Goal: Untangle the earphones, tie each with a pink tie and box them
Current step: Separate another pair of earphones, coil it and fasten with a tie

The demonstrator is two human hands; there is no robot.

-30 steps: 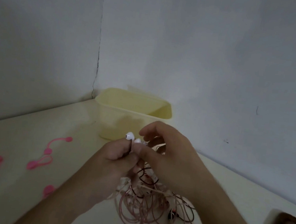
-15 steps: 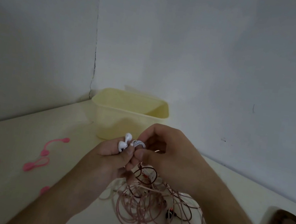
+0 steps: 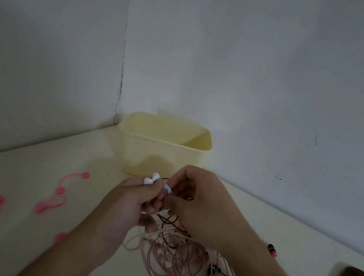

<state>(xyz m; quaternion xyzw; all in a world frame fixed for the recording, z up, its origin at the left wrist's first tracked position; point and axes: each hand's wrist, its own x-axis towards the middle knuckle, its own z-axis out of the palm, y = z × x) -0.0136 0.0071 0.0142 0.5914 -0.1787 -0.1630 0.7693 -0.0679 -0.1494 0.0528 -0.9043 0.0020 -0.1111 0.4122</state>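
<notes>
1. Left hand: gripping white earbuds, in front of the yellow box.
2. Right hand: pinching the white cable beside them.
3. Tangled earphones: lying nearer than the box.
4. Pink ties: lying left of the box.

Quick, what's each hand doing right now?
Left hand: grips the white earbuds between its curled fingers.
Right hand: fingers curled, pinching the white cord beside the earbuds.
</notes>
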